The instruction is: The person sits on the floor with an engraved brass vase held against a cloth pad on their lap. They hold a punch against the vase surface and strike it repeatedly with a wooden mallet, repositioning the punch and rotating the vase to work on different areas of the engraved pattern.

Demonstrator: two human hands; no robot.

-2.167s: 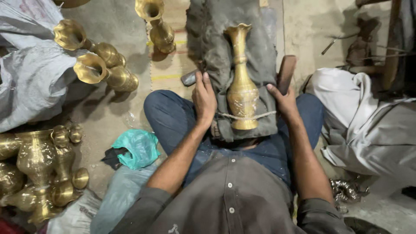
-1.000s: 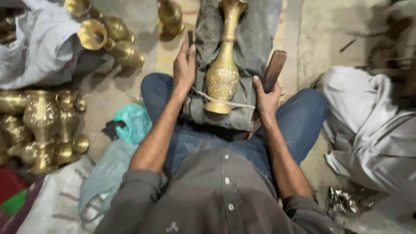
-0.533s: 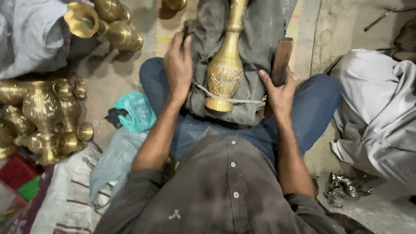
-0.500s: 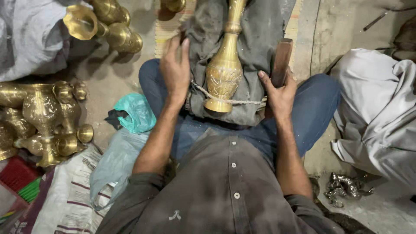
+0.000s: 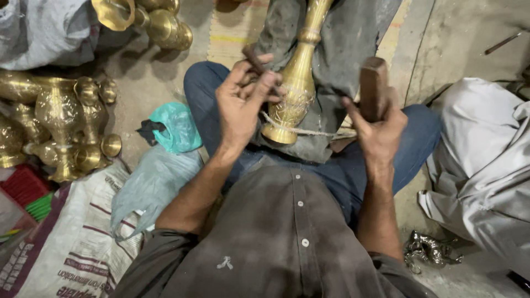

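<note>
A grey cloth (image 5: 486, 165) lies heaped at the right, its far side cut off by the picture's edge, and another pale cloth (image 5: 38, 33) fills the top left corner. Between the person's knees a dark padded block (image 5: 342, 38) runs up out of view, and on it lies a brass vase (image 5: 295, 83), foot toward the person, tied down with string (image 5: 309, 131) just above the foot; its mouth is cut off at the top. A printed sack (image 5: 72, 243) and a grey plastic bag (image 5: 149, 187) lie on the floor at the left, with a crumpled teal bag (image 5: 176, 127) just beside the left knee. A cluster of brass vessels (image 5: 61, 121) stands at the left edge, and more brass pieces (image 5: 154, 22) lie near the top, partly out of frame. The left hand (image 5: 243, 105) is closed around a thin dark chisel (image 5: 255, 59), whose tip, hidden by the fingers, points at the vase's belly. The right hand (image 5: 378, 129) grips a wooden mallet (image 5: 374, 88), raised just beside the vase; its handle is hidden in the fist. A small silvery object (image 5: 430, 251) at the lower right is too unclear to name.
</note>
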